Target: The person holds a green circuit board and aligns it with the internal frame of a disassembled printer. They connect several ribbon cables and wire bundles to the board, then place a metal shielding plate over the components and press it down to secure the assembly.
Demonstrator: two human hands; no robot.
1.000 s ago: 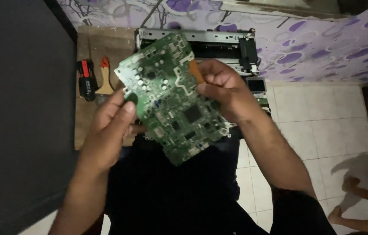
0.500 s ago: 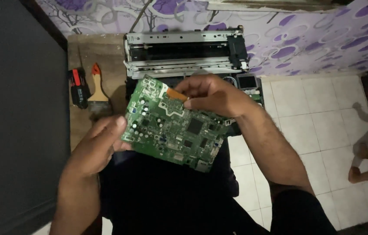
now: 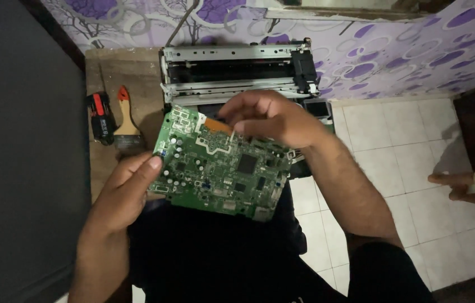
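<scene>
Left hand (image 3: 125,191) and right hand (image 3: 271,118) both clamp a flat green circuit board (image 3: 223,165); bare metal printer chassis (image 3: 232,73) lies beyond.

A green rectangular circuit board (image 3: 223,168), studded with small capacitors and dark chips, is held above the person's dark-clothed lap. The left hand (image 3: 128,188) has its grip on the board's left edge, thumb pressed on the top face. The right hand (image 3: 271,118) covers the upper right corner, its fingers (image 3: 232,115) resting by a thin orange flat ribbon cable (image 3: 218,124) at the top edge. Behind the board sits a stripped grey metal printer frame (image 3: 237,76) against purple patterned wallpaper (image 3: 394,50). On the brown wooden worktop (image 3: 131,70) to the left lie a wooden-handled paintbrush with an orange tip (image 3: 125,120) and — just beside it — a black-and-red tool (image 3: 100,115). Another person's hand (image 3: 462,185) shows at the right edge, over white floor tiles (image 3: 394,140).
</scene>
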